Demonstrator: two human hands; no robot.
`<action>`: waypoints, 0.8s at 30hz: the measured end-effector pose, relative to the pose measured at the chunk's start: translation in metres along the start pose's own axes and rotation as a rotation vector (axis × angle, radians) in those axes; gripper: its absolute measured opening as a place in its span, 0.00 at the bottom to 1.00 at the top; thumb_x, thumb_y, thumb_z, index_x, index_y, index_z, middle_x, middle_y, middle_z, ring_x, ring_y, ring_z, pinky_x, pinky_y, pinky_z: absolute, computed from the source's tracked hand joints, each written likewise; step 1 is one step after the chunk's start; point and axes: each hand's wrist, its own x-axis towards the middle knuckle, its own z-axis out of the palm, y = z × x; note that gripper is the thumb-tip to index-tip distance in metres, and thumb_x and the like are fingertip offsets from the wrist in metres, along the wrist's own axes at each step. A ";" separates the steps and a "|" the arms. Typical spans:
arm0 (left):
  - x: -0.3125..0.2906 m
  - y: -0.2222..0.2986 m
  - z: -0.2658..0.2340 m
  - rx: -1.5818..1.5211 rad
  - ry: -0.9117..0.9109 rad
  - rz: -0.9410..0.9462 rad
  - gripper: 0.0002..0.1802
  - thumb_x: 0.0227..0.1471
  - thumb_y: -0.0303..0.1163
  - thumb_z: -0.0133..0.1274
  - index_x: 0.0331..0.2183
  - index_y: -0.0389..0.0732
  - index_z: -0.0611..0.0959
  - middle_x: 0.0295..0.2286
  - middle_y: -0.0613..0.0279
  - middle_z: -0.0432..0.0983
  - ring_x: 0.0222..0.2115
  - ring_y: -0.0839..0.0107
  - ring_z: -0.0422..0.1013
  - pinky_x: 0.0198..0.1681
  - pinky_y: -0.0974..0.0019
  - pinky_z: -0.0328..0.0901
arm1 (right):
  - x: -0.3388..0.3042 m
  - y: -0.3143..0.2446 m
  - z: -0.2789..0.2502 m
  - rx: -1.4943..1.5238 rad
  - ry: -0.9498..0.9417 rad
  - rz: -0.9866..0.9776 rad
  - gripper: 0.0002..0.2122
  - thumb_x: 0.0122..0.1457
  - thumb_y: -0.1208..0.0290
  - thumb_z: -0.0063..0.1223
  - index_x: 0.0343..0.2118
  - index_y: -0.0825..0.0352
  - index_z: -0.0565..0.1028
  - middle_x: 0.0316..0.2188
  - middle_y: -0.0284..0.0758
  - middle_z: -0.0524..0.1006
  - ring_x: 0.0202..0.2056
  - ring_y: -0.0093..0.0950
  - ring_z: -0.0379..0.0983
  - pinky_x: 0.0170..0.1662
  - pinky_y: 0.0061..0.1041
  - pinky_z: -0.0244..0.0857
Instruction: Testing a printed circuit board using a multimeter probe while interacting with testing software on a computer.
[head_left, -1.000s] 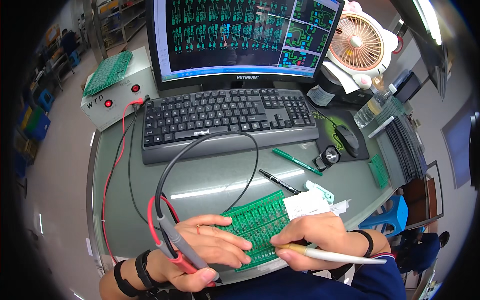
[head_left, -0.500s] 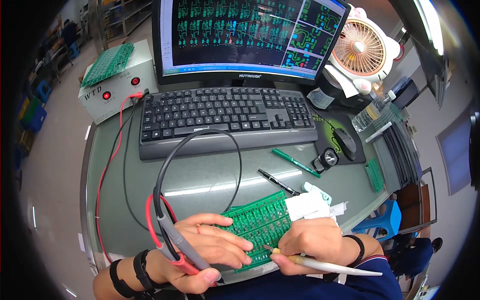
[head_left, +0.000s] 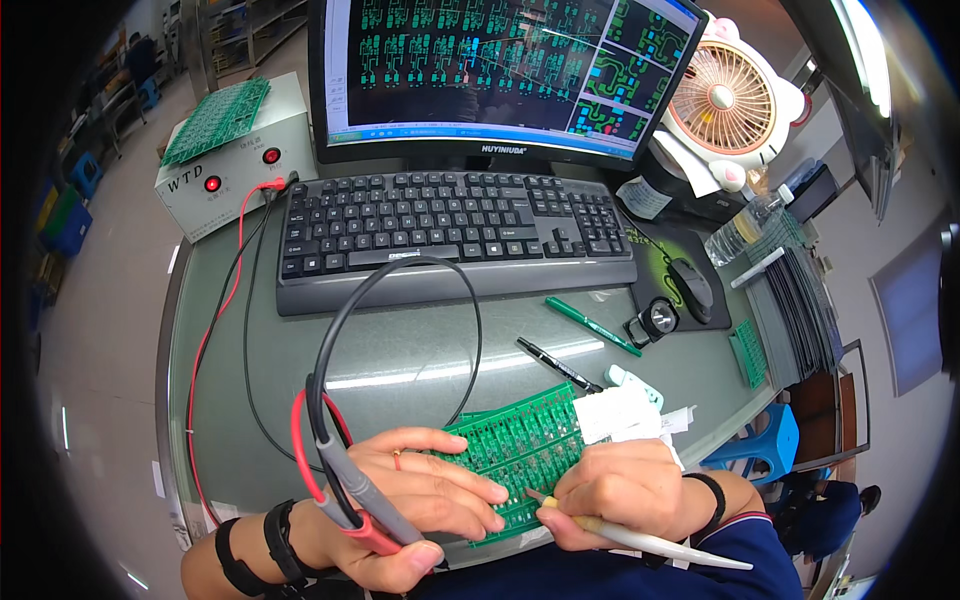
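A green circuit board panel (head_left: pixel 520 437), packed with small parts in rows, lies at the desk's near edge. My left hand (head_left: pixel 425 490) rests its outstretched fingers on the panel's left side. Between that hand's thumb and palm sit two test probes (head_left: pixel 372 492), one red and one grey, their cables looping upward. My right hand (head_left: pixel 615 495) pinches a slim white-handled tool (head_left: pixel 665 545) with a yellowish wrap near the front. Its narrow, blade-like tip points at the panel's lower middle; whether it touches is too small to tell.
Beyond the panel lie white paper slips (head_left: pixel 612 412), a black marker (head_left: pixel 555 362), a green pen (head_left: pixel 592 326) and a small black lamp (head_left: pixel 655 320). Farther back are a keyboard (head_left: pixel 450 235), a monitor (head_left: pixel 480 110), a mouse (head_left: pixel 690 287) and a power box (head_left: pixel 235 165) wired to the probes.
The rear end of the white-handled tool has swung slightly down and toward me. My left hand keeps its place on the panel.
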 end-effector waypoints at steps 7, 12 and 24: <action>-0.001 -0.001 -0.001 0.004 -0.003 0.010 0.24 0.55 0.44 0.34 0.28 0.44 0.83 0.32 0.66 0.83 0.43 0.69 0.77 0.56 0.61 0.56 | 0.002 -0.001 0.002 -0.031 -0.004 -0.012 0.13 0.43 0.78 0.66 0.19 0.65 0.67 0.17 0.32 0.71 0.16 0.27 0.70 0.17 0.23 0.64; 0.009 0.003 -0.002 0.039 -0.057 -0.026 0.25 0.56 0.45 0.33 0.27 0.43 0.83 0.32 0.65 0.83 0.44 0.69 0.76 0.56 0.61 0.55 | -0.004 0.001 0.001 -0.025 0.101 0.011 0.13 0.45 0.78 0.65 0.20 0.65 0.67 0.18 0.33 0.71 0.17 0.26 0.70 0.18 0.23 0.64; 0.015 0.025 0.010 -0.170 0.206 -0.189 0.30 0.54 0.52 0.39 0.24 0.35 0.82 0.28 0.51 0.82 0.35 0.54 0.77 0.55 0.47 0.55 | -0.019 0.101 -0.098 -0.197 -0.059 0.267 0.09 0.61 0.69 0.50 0.38 0.70 0.74 0.25 0.40 0.78 0.21 0.32 0.76 0.26 0.28 0.70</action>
